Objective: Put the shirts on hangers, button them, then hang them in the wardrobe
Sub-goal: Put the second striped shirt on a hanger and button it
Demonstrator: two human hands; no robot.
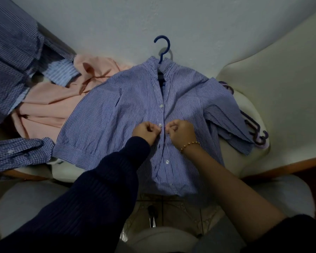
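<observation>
Shirt [135,99], blue with fine white stripes, lies front up and spread flat on the cream seat [263,79] in front of you. Its collar points away from you, its hem hangs over the near edge, and both sleeves are splayed to the sides. To its left a pink garment [49,106] lies crumpled, partly tucked under the shirt's shoulder. A checked shirt [11,52] is heaped in the far left corner, with one cuffed sleeve stretched along the near left edge. A blue hanger [163,46] sits inside the shirt, and only its hook and neck show above the collar. Spare hangers [257,132], dark and lilac, poke out from under the shirt's right sleeve. Your left hand [146,132], in a dark sleeve, is curled tight and pinches the shirt's placket edge at mid-chest. Your right hand [182,132] mirrors it, fingers curled, pinching the opposite edge, so the two hands almost meet across the front. A bead bracelet [190,145] circles your right wrist. Between your fingertips sits a white button [160,125]; you cannot tell whether it is through its hole.
</observation>
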